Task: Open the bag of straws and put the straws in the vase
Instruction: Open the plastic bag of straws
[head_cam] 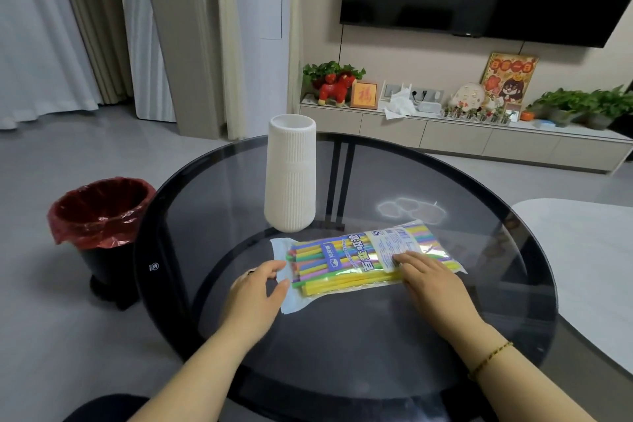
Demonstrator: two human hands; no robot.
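A sealed clear bag of coloured straws lies flat on the round dark glass table, its length running left to right. Just behind its left end, a tall white ribbed vase stands upright with nothing showing inside. My left hand is at the bag's left sealed end. Its thumb and forefinger are spread, touching the plastic edge. My right hand rests flat, palm down, on the right half of the bag, over the white label.
A black bin with a red liner stands on the floor left of the table. A white tabletop adjoins on the right. A TV cabinet with plants and ornaments lines the far wall under a TV.
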